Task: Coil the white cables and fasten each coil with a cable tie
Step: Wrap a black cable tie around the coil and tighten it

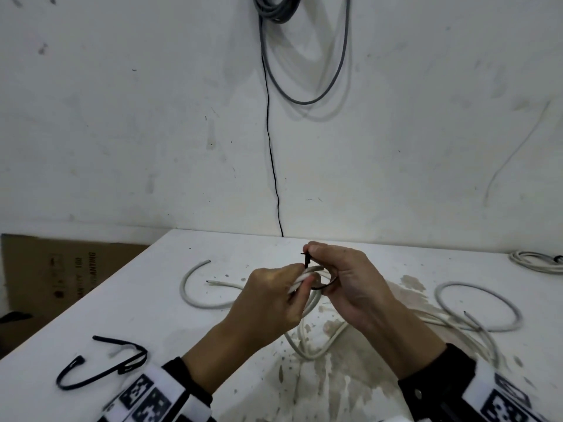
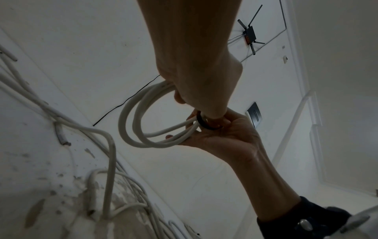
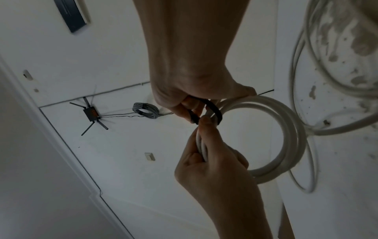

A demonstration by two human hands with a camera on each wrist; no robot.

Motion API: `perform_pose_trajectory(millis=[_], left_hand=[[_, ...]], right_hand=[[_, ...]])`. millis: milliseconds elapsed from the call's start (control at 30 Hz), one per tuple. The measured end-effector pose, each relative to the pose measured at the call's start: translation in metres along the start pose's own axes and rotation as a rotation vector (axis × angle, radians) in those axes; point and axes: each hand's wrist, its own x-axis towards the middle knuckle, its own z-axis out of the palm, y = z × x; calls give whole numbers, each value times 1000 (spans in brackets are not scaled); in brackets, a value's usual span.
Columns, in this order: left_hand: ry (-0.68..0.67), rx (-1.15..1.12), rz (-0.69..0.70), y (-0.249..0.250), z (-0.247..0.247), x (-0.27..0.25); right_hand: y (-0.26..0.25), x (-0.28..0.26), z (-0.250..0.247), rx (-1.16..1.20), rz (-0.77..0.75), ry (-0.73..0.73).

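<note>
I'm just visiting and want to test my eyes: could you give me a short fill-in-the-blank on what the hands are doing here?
1. The left hand grips a coil of ____ cable.
2. The right hand pinches a cable tie whose colour is ____.
3. Spare ties lie on the table near the ____ wrist.

Missing words: white; black; left

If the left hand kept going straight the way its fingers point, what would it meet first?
Probably the right hand: the left hand, gripping the white coil, points right at it, nearly touching at the black cable tie.
</note>
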Motion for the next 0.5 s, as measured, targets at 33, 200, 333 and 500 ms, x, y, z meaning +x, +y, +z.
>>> perform_pose_trajectory(millis=[33, 200, 333, 500], left_hand=[[31, -21, -30, 0, 1, 1], [41, -72, -17, 3, -4, 5], [-12, -98, 24, 4, -11, 7], [-45, -95, 71, 7, -12, 7]], right_hand=[[1, 0, 0, 12, -10, 9], [-11, 6, -10, -112, 53, -21], [-29, 5, -16, -355, 157, -219], [-47, 5, -17, -376, 214, -272]])
